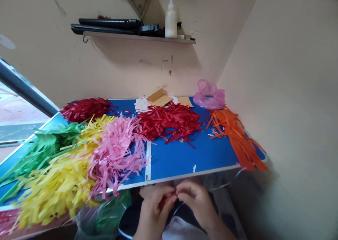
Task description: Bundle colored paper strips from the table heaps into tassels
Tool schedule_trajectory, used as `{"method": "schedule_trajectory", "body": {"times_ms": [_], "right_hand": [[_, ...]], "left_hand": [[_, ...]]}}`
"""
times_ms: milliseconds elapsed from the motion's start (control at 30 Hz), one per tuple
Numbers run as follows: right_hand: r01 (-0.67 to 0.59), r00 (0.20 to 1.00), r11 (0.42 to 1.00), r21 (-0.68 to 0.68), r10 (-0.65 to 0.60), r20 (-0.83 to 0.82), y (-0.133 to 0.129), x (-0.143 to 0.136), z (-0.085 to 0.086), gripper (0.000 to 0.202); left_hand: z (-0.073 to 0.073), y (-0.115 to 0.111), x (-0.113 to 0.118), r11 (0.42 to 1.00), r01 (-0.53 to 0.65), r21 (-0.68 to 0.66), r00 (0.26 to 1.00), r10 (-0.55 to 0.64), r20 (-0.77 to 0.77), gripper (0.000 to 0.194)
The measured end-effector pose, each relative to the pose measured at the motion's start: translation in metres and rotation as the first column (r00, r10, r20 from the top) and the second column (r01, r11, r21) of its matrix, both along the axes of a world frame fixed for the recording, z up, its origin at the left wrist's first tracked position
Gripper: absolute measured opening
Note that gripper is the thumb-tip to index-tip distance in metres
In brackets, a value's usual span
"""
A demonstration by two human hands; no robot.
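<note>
Just below the front edge of the blue table, both hands are close together over my lap. My left hand [160, 206] is closed, with a bit of red paper strip [164, 200] showing between its fingers. The fingertips of my right hand [194, 197] are pinched against the same strip, touching the left thumb and forefinger. Most of the strip is hidden by the fingers. A heap of red paper strips [174, 122] lies on the table beyond the hands. Nearer the left hand is a bunch of pink strips [118, 152].
The blue table [185, 155] also bears yellow strips [58, 183], green strips [52, 141], a second red heap [87, 109], orange strips [237, 136] hanging over the right edge, brown envelopes [160, 98] and a pink plastic bag [210, 95]. A wall shelf [126, 36] holds a squeeze bottle [171, 21].
</note>
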State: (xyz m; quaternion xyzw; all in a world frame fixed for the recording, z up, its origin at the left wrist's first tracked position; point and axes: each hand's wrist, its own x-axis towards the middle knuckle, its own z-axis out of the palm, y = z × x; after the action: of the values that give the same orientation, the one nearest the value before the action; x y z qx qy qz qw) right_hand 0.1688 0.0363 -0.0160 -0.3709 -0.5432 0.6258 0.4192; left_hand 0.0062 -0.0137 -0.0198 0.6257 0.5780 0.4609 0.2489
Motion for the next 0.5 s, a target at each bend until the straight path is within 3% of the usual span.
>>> {"method": "schedule_trajectory", "body": {"times_ms": [100,200,267,400,500], "right_hand": [[-0.033,0.997,0.996,-0.087,0.026,-0.072,-0.002,0.002,-0.003,0.007],[-0.083,0.991,0.981,-0.178,0.062,-0.121,-0.001,0.002,-0.008,0.015],[-0.068,0.995,0.989,-0.133,0.058,-0.078,0.002,0.002,-0.01,0.012],[-0.053,0.998,0.995,0.087,0.051,0.021,0.006,0.007,-0.005,0.007],[-0.035,0.999,0.994,0.104,0.035,0.007,0.005,0.012,0.0,0.007]], "left_hand": [[0.0,-0.002,0.001,0.991,0.03,-0.133,0.985,-0.006,0.173,0.015],[0.003,0.0,0.002,0.986,0.07,-0.149,0.975,-0.036,0.22,0.017],[0.006,0.002,0.001,0.992,0.072,-0.109,0.985,-0.053,0.161,0.017],[0.009,0.005,-0.007,0.991,0.125,-0.054,0.992,-0.123,0.036,0.016],[0.01,0.005,-0.013,0.986,0.162,-0.044,0.986,-0.163,-0.025,0.014]]}}
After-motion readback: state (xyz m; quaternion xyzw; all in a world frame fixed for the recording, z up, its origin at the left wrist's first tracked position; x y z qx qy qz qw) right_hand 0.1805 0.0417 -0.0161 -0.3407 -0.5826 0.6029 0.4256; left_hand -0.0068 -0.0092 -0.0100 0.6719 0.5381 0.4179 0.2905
